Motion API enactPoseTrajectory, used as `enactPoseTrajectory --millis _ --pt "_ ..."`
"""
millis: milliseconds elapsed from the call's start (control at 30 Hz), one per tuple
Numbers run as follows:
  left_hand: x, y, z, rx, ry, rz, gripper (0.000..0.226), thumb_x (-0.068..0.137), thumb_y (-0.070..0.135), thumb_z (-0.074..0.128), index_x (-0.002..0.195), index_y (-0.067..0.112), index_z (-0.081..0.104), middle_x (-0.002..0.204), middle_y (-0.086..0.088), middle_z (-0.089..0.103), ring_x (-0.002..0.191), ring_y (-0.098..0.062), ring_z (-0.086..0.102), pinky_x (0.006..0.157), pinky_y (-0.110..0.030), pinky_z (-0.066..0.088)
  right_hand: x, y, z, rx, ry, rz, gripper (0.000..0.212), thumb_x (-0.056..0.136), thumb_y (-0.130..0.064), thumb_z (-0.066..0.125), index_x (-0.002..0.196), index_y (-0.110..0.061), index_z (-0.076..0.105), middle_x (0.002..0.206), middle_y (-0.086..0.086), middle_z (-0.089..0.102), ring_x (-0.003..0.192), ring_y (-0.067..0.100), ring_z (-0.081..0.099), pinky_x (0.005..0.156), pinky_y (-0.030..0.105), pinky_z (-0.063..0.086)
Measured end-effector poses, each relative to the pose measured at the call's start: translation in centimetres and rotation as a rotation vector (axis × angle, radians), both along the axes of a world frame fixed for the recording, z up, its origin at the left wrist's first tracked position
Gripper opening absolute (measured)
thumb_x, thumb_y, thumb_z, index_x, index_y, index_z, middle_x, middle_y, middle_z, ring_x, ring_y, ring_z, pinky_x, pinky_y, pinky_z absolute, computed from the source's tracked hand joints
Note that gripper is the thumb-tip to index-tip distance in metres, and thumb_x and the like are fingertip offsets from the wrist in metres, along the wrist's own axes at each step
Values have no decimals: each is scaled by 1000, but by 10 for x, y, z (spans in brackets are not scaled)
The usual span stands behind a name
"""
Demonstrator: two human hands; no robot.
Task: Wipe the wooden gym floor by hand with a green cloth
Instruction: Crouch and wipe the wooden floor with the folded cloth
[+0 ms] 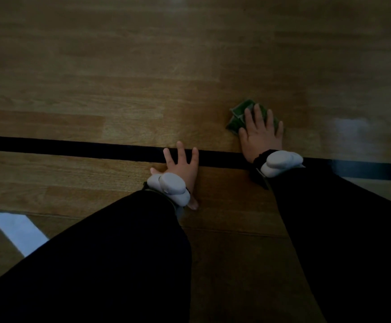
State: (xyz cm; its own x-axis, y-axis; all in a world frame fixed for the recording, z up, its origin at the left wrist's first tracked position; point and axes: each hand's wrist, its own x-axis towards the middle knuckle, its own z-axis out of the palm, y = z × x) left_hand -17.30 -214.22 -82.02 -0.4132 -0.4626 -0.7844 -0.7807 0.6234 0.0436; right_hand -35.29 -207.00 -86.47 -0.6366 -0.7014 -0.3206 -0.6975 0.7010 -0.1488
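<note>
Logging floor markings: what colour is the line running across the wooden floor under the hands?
Black line, seen in the head view.

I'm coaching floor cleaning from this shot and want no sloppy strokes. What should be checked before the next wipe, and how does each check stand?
1. Green cloth lies on the wooden floor: ok.
2. Right hand rests flat on the cloth, fingers spread: ok.
3. Cloth fully under the palm: not ok, it sticks out past the fingers toward the left.
4. Left hand braced flat on the floor, fingertips over the black line: ok.
5. Floor ahead of the cloth free of things: ok as far as the view shows.
6. Cloth damp or dry, clean or soiled: cannot tell, the picture is too dark.
</note>
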Motion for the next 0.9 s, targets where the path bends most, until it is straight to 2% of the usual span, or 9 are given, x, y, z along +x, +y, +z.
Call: enactPoseTrajectory --millis 167,267,333,400,467,567,633,767,900 --pt "1 6 2 -57 29 8 120 73 21 81 151 28 -11 155 -8 -26 142 -43 -17 104 -74 13 41 6 6 44 -27 187 57 101 -43 20 152 -32 -4 159 -7 -15 147 24 -13 116 50 -5" --pt "1 8 -5 -82 78 86 81 95 21 56 152 29 0 157 -5 -22 144 -39 -16 106 -72 11 87 10 4 33 -39 275 57 102 -43 20 151 -32 -6 159 -7 -16 146 24 -15 116 49 -7" --pt "0 6 -7 -80 99 118 71 98 20 50 152 29 5 158 -3 -19 144 -37 -15 106 -72 9 108 11 0 16 -45 277 57 102 -44 19 151 -32 -6 159 -7 -16 146 23 -15 115 49 -9" --pt "2 3 -6 -79 95 89 76 95 23 56 152 26 6 158 -3 -18 144 -38 -14 106 -72 10 112 10 -2 -3 -53 256 57 102 -45 19 152 -32 -4 159 -8 -15 146 23 -15 115 48 -9" --pt "8 -1 -6 -53 70 10 102 80 31 75 152 22 3 158 -4 -20 144 -38 -13 107 -71 13 110 10 -4 1 -69 261 57 101 -46 20 151 -34 -4 159 -10 -15 146 22 -15 115 47 -9" --pt "26 -12 1 -44 80 -89 129 65 42 83 151 16 -8 157 -6 -21 146 -34 -9 114 -59 20 109 10 -3 -8 -67 260 57 101 -46 20 151 -35 -5 159 -10 -15 146 21 -15 116 46 -8" --pt "47 -31 8 -98 64 -137 134 63 45 84 151 16 -14 157 -10 -23 146 -32 -10 116 -54 19 109 11 -3 -15 -68 257 57 101 -46 20 151 -35 -5 159 -10 -16 146 21 -15 116 46 -9" --pt "102 -73 9 -187 -108 -106 138 61 46 84 149 23 -19 156 -12 -24 144 -39 -14 112 -61 17 108 11 -2 -11 -67 267 57 101 -46 19 151 -35 -6 158 -10 -17 146 22 -16 115 47 -9" --pt "121 -84 0 -129 -63 -60 135 63 44 84 148 29 -20 155 -11 -25 141 -48 -11 114 -58 19 108 10 -1 13 -65 278 57 102 -45 19 151 -34 -7 158 -9 -18 146 21 -18 115 47 -9"
